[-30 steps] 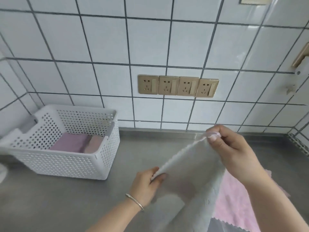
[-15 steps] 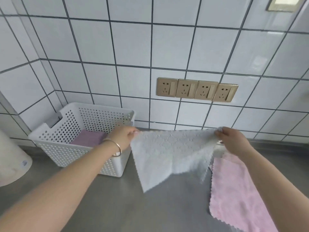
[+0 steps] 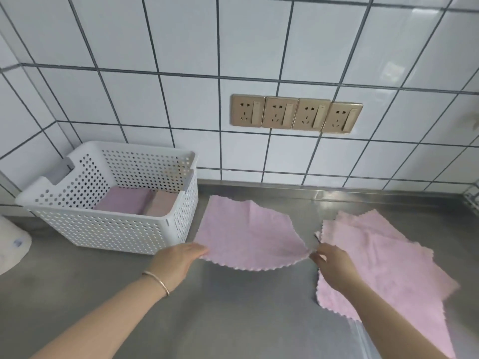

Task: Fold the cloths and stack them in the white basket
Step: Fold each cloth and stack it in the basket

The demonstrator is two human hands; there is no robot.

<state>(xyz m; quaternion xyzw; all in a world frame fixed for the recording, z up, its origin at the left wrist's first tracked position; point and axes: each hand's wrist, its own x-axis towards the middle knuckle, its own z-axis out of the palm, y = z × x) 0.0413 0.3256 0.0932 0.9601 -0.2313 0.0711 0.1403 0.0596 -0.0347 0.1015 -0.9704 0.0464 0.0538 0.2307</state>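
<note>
Nearest the camera, two bare forearms are reaching out over the steel counter (image 3: 233,320), the left one wearing a thin bracelet (image 3: 156,281). The left hand (image 3: 178,257) is pinching the near left corner of a pink cloth (image 3: 246,237) between thumb and fingers, and the right hand (image 3: 334,263) is pinching its near right corner the same way, so both hands are closed on that one cloth. Its near edge is sagging in the air between them while its far part is lying on the counter, just right of the basket.

To do this step well, I would judge the hands should be keeping the near edge taut, laying the cloth flat and smoothing the ridge in its middle, then bringing the near corners over to meet the far corners squarely before creasing.

To the right, under the right wrist, a loose pile of pink cloths (image 3: 383,255) is waiting; at least three layers are showing, though the exact count is hard to tell. Farther left, one white basket (image 3: 124,229) is standing against the wall, holding two folded cloths (image 3: 140,203) side by side. A white object (image 3: 10,247) is peeking in at the left edge. Behind, four sockets (image 3: 295,114) are sitting in a row on the tiled wall (image 3: 155,47).
</note>
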